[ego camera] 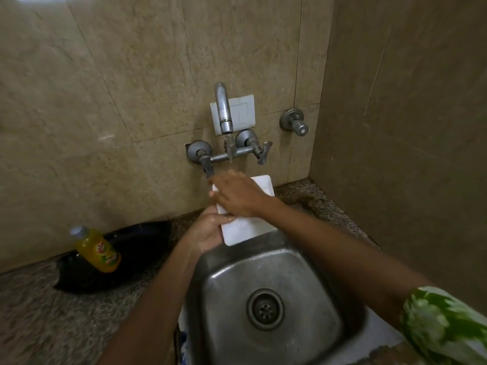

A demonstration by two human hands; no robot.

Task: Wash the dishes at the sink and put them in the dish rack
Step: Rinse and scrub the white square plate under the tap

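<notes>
Left hand (208, 227): we see it gripping the white rectangular plate (249, 227) at its left edge, fingers curled beneath, thumb on top.
Right hand (235, 194): fingers nearly straight, laid flat on the plate's upper face.
Plate: held tilted above the back rim of the steel sink (263, 285), beneath the tap (224, 111), which runs water.
Obstruction: the right hand covers the plate's middle.
Surroundings: a yellow bottle (98, 248) stands before a black bag (126, 256) on the granite counter (39, 312).
Sink: we see only its drain (264, 309).

yellow bottle (98, 251) tilted | black bag (131, 248) behind | wall switch plate (242, 113)
</notes>
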